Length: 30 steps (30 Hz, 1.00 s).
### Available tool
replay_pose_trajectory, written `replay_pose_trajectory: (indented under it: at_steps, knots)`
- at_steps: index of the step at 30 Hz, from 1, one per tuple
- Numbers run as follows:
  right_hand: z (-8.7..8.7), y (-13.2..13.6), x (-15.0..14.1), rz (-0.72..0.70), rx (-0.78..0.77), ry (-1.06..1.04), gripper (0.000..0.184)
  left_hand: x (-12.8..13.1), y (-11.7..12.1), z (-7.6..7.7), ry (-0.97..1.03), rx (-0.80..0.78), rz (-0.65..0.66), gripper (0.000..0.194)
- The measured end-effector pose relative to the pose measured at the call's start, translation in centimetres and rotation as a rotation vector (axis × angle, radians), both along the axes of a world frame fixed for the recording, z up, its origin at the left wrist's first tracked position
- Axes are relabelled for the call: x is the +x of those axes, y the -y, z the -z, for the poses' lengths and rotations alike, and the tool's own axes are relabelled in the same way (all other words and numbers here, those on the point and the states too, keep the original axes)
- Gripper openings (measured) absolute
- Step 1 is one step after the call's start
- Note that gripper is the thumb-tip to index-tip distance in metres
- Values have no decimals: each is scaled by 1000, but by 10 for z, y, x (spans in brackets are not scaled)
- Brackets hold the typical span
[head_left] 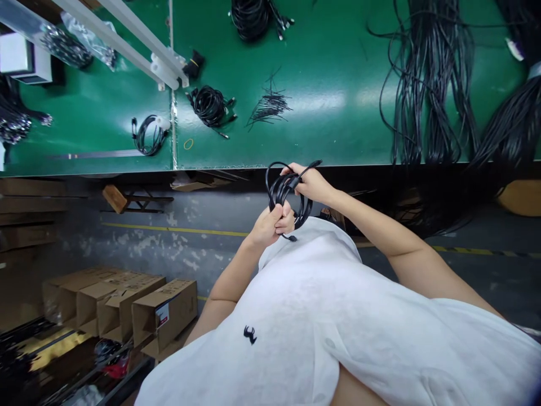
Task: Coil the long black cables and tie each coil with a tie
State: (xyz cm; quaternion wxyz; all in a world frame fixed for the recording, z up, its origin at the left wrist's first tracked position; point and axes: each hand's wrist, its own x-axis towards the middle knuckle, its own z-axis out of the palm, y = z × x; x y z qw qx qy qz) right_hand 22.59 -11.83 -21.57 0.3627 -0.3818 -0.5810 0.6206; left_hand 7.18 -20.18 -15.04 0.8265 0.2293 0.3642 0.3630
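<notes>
Our left hand (273, 223) closes around the lower side of a coiled black cable (281, 190), thumb on top, while our right hand (313, 183) grips its upper right by a plug end. We hold the coil in front of the white shirt (296, 316), just off the edge of the green bench (329, 135), both forearms angled inward. We cannot read the label (162, 314) on the open carton (181, 301); the shirt bears a small black emblem (249, 335). Our fingers hide parts of the coil, and the frame cuts off the far-right cable bundle (513, 115).
</notes>
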Motion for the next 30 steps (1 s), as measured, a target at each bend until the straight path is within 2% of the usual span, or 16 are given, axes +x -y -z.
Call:
replay_pose_trajectory:
  at_steps: [2, 5, 10, 14, 17, 20, 22, 24, 27, 28, 30]
  knots:
    - [-9, -11, 4, -85, 273, 139, 39, -5, -1, -2, 16, -12, 38, 49]
    - [-21, -15, -1, -70, 451, 210, 52, -14, -2, -5, 28, -24, 52, 52]
    - [-25, -11, -26, -159, 603, 212, 17, -34, -7, -7, 57, -94, 73, 54]
    - [-29, -12, -43, -135, 513, 239, 11, -55, -14, -5, 107, -87, 49, 54]
    - [-34, -15, -54, -111, 395, 215, 12, -73, -19, -4, 90, -127, 34, 55]
    - [-32, -13, -68, 19, 173, 95, 10, -89, -25, -5, 43, -152, 26, 46]
    - [-25, -7, -85, 185, -98, -89, 18, -96, -30, -4, 17, -110, -76, 37]
    - [-15, 1, -107, 333, -455, -341, 27, -97, -36, 1, -20, -42, -252, 33]
    - [-3, 8, -139, 444, -946, -619, 35, -93, -42, 15, -106, 52, -417, 34]
    - [0, 7, -147, 485, -1041, -660, 35, -91, -42, 21, -135, 76, -428, 34]
    - [2, 2, -157, 574, -1111, -704, 31, -89, -39, 31, -176, 114, -418, 34]
